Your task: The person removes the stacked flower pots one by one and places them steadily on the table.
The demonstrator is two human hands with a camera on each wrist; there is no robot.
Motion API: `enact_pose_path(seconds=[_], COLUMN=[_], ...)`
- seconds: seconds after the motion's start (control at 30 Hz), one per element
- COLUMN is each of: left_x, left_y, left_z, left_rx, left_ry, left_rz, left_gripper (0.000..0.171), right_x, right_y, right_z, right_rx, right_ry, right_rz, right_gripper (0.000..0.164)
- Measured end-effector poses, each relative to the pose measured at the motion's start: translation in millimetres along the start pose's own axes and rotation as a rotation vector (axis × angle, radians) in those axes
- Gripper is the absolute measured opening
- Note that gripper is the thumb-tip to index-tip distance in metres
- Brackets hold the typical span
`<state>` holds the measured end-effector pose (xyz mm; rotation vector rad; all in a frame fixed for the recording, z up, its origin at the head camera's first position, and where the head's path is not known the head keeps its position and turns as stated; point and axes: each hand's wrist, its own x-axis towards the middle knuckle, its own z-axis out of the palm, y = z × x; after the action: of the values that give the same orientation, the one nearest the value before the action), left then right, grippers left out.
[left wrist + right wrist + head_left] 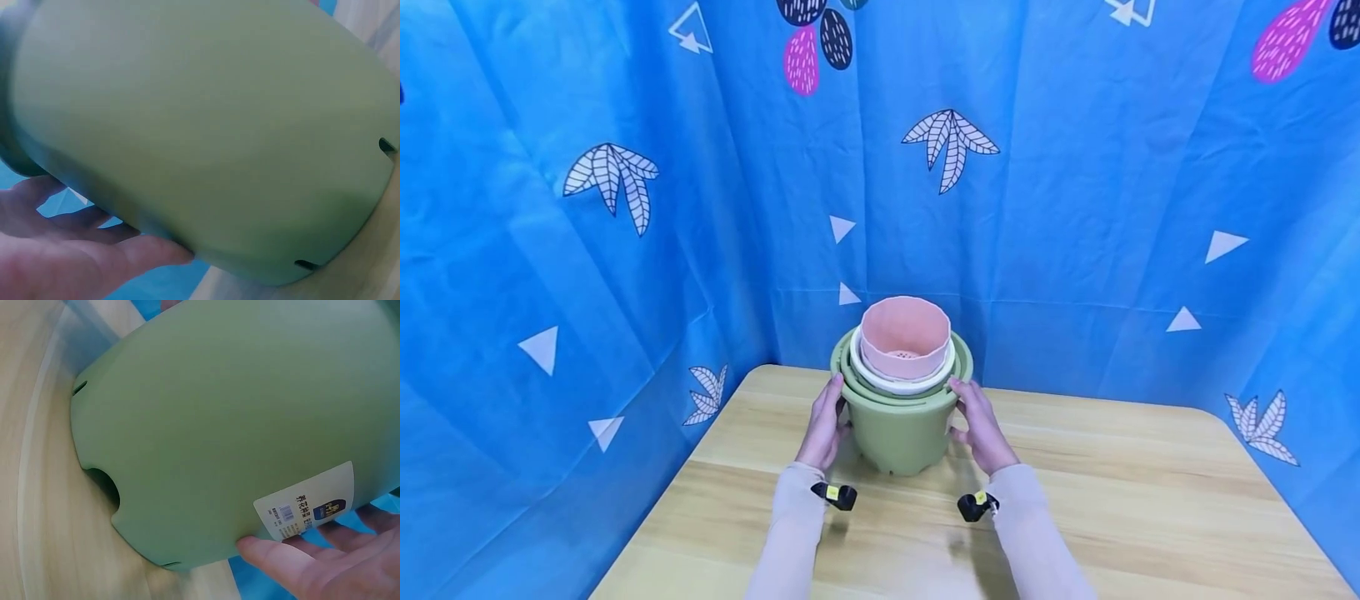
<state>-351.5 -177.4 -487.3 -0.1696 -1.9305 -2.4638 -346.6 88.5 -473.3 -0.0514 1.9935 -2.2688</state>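
Note:
A large green flowerpot (898,442) stands upright near the table's back edge. Nested inside are another green pot, a white pot (898,386) and, topmost, a pink pot (904,325) with small holes in its bottom. My left hand (822,425) grips the big pot's left side, fingers up near the rim and thumb on the wall. On the opposite side my right hand (981,425) holds it the same way. A white printed label (306,503) shows on the wall beside the right fingers. Notches (103,484) are cut along the base edge.
The light wooden table (1150,483) extends to the right and in front of the pots. Blue patterned curtains (1075,167) hang behind and on both sides, close to the table's edges. Black wrist cameras (976,506) are strapped over the pale sleeves.

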Motion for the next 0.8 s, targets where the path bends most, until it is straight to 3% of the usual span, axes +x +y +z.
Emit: enact_pose_path(seconds=[0.37, 0.6, 0.8], left_x=[-1.1, -2.6, -0.5], left_y=[8.9, 10.9, 9.5], left_z=[-1.9, 2.0, 1.4], left_rx=[0.060, 0.032, 0.055], left_ry=[0.050, -0.007, 0.013], left_rz=[0.013, -0.010, -0.019], left_gripper=[0.071, 0.073, 0.072], right_x=[-0.5, -3.0, -4.9], right_y=[0.4, 2.9, 1.7], right_z=[4.7, 4.1, 4.5], right_rx=[0.013, 0.012, 0.009], right_ry=[0.037, 0.041, 0.039], right_rz=[0.017, 0.021, 0.012], right_gripper=[0.089, 0.093, 0.093])
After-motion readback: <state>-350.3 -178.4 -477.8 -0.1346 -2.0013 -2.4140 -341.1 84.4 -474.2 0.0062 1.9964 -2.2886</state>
